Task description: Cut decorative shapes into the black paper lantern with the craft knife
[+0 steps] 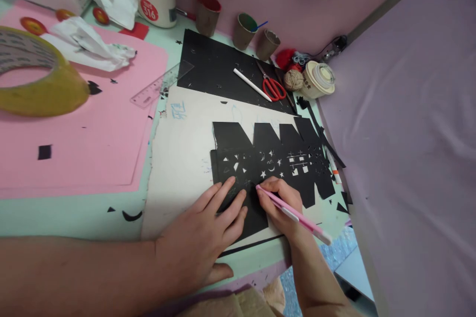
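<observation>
A black paper cutout (241,158) with tabs along its edges lies on a large white sheet (174,168). Small stars, crescents, triangles and squares are cut through its panels. My left hand (208,228) rests flat on the lower left of the black paper, fingers spread, holding nothing. In my right hand (280,203) is a slim pink pen (293,212) with a clip and a pale end. Its front end points at the black paper just right of my left fingers; whether the tip is a nib or a blade I cannot tell.
Behind lie a black sheet (219,67), red-handled scissors (273,86), a white stick (253,85) and a clear ruler (161,84). Pink sheets (92,158) and a yellow tape roll (55,89) are left. Cups (207,15), twine (293,80) and a lidded cup (316,79) line the wall.
</observation>
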Tool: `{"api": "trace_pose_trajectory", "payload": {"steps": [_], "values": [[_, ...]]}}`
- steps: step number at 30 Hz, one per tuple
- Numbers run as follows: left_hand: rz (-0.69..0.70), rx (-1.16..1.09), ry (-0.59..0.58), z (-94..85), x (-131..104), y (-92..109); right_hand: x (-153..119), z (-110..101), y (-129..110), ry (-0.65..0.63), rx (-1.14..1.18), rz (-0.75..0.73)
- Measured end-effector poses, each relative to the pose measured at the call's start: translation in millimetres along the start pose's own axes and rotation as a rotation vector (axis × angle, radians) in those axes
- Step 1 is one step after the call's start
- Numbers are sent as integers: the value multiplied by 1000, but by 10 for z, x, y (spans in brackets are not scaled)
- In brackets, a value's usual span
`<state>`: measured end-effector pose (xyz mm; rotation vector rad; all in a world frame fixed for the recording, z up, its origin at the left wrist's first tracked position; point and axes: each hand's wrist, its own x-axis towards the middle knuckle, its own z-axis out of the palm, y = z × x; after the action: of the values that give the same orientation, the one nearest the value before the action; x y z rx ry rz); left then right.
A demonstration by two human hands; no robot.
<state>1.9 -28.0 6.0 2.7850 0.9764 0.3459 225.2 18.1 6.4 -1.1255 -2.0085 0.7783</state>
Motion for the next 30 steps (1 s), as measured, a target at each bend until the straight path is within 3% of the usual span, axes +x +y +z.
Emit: {"api": "trace_pose_trajectory", "payload": {"steps": [9,16,26,30], "values": [[-10,-3,-21,8,-19,3,0,8,3,-16,-49,-4],[-97,23,-82,-60,9,75,5,13,-5,1,-62,-9],[-86,8,-79,-42,3,45,9,11,-6,-6,-55,-10],[-23,-7,-27,-20,-8,17,5,20,6,-2,-65,-28]]}}
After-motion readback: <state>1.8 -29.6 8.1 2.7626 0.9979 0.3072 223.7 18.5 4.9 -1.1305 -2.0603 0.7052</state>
